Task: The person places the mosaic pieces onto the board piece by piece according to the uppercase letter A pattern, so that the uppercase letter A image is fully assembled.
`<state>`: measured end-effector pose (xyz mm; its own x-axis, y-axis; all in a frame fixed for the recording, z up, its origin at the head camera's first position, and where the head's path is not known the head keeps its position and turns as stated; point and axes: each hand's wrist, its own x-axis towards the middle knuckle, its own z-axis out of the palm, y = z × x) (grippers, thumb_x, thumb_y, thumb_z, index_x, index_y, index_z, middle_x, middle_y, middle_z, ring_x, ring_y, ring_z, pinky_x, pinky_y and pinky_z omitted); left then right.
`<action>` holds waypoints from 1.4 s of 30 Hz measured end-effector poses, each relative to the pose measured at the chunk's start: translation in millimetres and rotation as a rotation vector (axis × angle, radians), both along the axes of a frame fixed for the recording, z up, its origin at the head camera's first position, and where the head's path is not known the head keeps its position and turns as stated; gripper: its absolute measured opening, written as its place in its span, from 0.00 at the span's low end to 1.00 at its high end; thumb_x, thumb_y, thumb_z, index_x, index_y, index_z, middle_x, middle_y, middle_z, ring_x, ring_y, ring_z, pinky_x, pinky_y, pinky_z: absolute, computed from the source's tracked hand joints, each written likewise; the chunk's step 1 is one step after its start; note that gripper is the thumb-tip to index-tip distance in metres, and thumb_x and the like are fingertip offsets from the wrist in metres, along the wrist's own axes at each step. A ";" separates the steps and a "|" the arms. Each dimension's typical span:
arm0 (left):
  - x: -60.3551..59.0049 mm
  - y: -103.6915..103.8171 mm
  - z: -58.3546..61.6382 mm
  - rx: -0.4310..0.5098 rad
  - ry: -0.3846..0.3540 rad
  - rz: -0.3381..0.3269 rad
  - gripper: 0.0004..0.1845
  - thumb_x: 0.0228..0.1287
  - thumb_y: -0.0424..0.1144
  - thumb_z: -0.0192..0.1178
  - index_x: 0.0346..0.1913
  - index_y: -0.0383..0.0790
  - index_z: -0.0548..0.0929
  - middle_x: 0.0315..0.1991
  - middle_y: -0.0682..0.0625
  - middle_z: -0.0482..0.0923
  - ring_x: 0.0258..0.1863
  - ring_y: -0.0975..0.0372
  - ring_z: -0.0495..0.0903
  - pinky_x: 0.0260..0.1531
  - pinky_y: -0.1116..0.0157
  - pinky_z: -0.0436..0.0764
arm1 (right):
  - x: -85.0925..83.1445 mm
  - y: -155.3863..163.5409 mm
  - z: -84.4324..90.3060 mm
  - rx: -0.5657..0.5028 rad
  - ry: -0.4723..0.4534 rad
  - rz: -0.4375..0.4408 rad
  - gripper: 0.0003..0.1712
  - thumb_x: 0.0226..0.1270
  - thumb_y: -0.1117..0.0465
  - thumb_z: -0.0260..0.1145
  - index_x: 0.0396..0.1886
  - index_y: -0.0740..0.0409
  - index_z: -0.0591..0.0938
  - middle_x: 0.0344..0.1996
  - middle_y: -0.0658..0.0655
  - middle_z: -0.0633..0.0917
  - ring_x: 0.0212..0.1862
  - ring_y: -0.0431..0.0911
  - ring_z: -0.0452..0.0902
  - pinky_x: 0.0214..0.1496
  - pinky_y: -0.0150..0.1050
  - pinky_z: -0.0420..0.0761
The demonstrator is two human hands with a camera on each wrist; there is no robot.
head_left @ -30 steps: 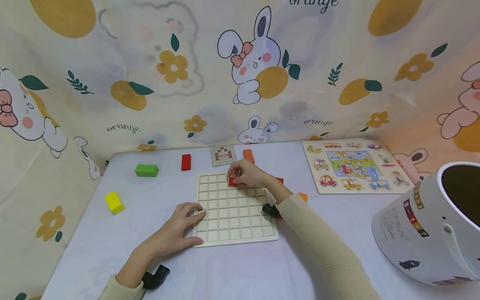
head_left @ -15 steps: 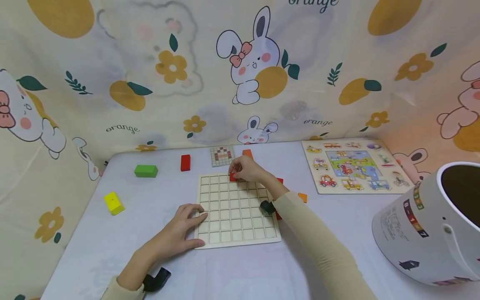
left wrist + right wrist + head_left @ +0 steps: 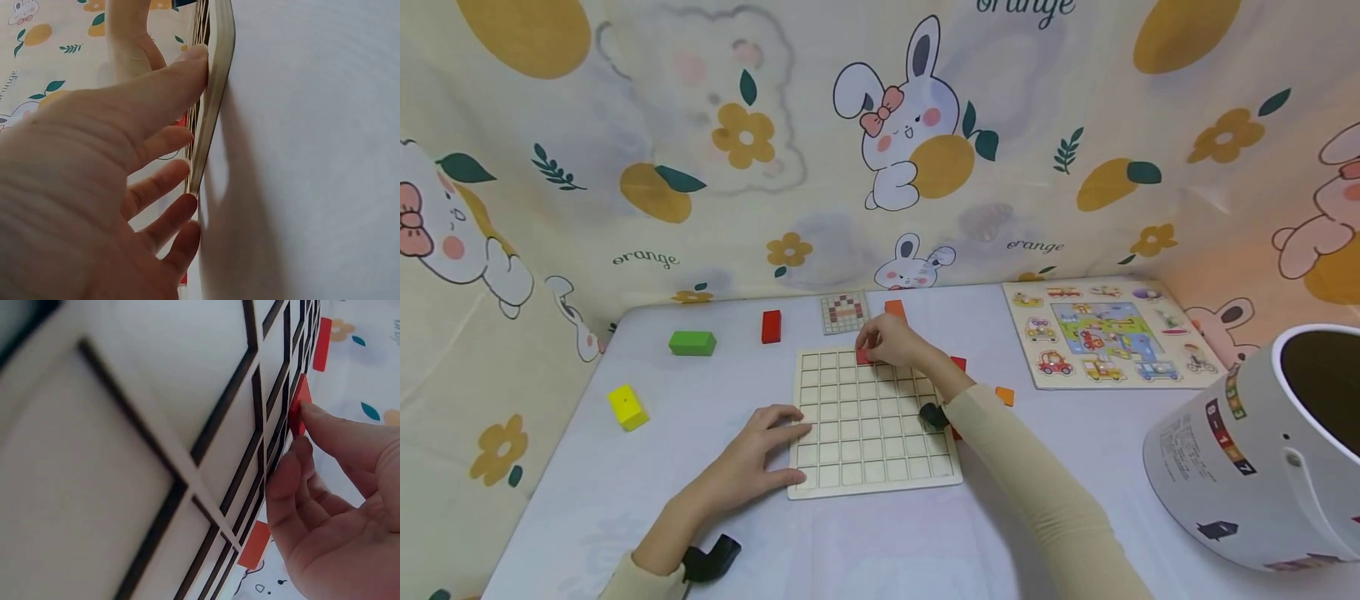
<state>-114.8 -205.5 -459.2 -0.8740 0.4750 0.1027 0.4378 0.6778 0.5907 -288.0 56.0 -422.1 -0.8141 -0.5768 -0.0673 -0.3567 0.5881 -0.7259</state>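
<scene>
A pale wooden grid board point(image 3: 850, 437) lies on the white tabletop. My right hand point(image 3: 891, 340) is over its far edge, pinching a small red block point(image 3: 862, 357) in the top row of squares. In the right wrist view, the thumb and fingertips hold this red block point(image 3: 300, 403) against the grid. My left hand point(image 3: 758, 457) rests at the board's left edge, thumb near the front corner. Its fingers are spread and nearly straight in the left wrist view, with the thumb tip touching the frame of the board point(image 3: 215, 81).
Behind the board lie a pattern card point(image 3: 844, 313), a red block point(image 3: 771, 327) and an orange block point(image 3: 896, 310). Green point(image 3: 692, 342) and yellow point(image 3: 628, 407) blocks sit left. Beyond my right forearm are more red and orange pieces, a picture puzzle point(image 3: 1108, 375) and a white bucket point(image 3: 1202, 467).
The board has shifted slightly to the right from its place a second ago. The red block now shows less beneath my right fingertips, which stay at the same top-row spot.
</scene>
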 end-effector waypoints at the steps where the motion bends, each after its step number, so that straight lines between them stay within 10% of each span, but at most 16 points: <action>1: -0.2 -0.1 -0.2 -0.004 0.012 0.006 0.35 0.52 0.47 0.77 0.64 0.40 0.79 0.66 0.48 0.68 0.68 0.52 0.62 0.65 0.47 0.68 | 0.5 0.0 0.2 0.007 0.001 -0.004 0.08 0.62 0.74 0.68 0.39 0.63 0.87 0.33 0.57 0.82 0.38 0.48 0.77 0.40 0.38 0.78; 11: -1.4 -1.6 -3.0 -0.025 0.072 0.004 0.34 0.51 0.51 0.76 0.62 0.43 0.81 0.70 0.48 0.69 0.69 0.51 0.63 0.63 0.43 0.65 | 4.8 18.4 8.5 0.020 -0.003 0.029 0.11 0.66 0.68 0.68 0.47 0.63 0.85 0.38 0.58 0.82 0.40 0.49 0.79 0.43 0.41 0.80; 27: -3.0 -3.7 -3.8 0.029 0.043 0.009 0.32 0.51 0.50 0.77 0.60 0.43 0.83 0.70 0.49 0.69 0.69 0.51 0.64 0.62 0.42 0.65 | 15.2 147.9 6.5 0.057 -0.062 -0.017 0.17 0.61 0.68 0.71 0.50 0.65 0.82 0.43 0.61 0.82 0.47 0.55 0.72 0.49 0.44 0.75; 42: -3.1 -5.0 -1.1 0.029 0.005 -0.005 0.31 0.51 0.49 0.77 0.60 0.45 0.82 0.71 0.49 0.68 0.70 0.50 0.63 0.64 0.40 0.63 | 14.5 144.1 -5.4 0.070 -0.003 -0.028 0.10 0.63 0.68 0.70 0.44 0.63 0.84 0.39 0.59 0.79 0.43 0.52 0.71 0.50 0.45 0.74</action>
<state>-117.9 -210.5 -460.3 -0.8709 0.4764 0.1206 0.4441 0.6580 0.6081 -273.6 200.1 -427.5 -0.8298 -0.5472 -0.1096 -0.3368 0.6476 -0.6835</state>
